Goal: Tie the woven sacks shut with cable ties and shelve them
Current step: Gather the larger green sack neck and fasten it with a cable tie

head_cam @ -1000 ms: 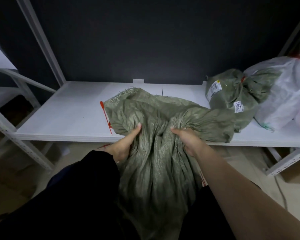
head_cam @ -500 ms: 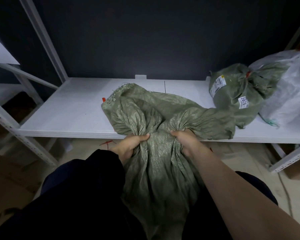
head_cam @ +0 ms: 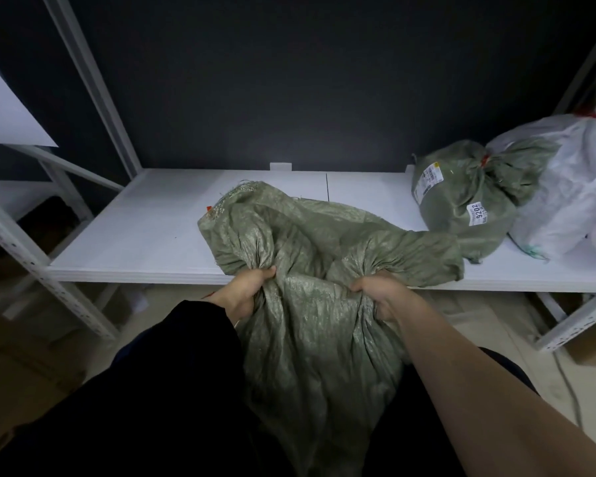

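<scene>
An untied green woven sack [head_cam: 310, 339] hangs between my knees, its open mouth flopped forward over the front edge of the white shelf [head_cam: 145, 235]. My left hand [head_cam: 245, 290] is shut on a bunch of the sack's fabric at the left. My right hand [head_cam: 379, 297] grips another bunch at the right, both at the shelf's front edge. A red cable tie [head_cam: 208, 208] lies on the shelf, almost all of it hidden under the sack's mouth. A second green sack [head_cam: 461, 204], tied with a red tie and labelled, lies at the shelf's right.
A white sack [head_cam: 572, 201] leans at the far right beside the tied green one. White perforated uprights [head_cam: 25, 256] frame the shelf. A dark wall [head_cam: 289, 80] stands behind. Another shelf unit [head_cam: 4, 111] is at the left. A cable [head_cam: 568, 383] runs over the floor at the right.
Both hands slid down and apart along the sack while bunching its fabric. The sack's mouth spread left over the red cable tie, which now barely shows.
</scene>
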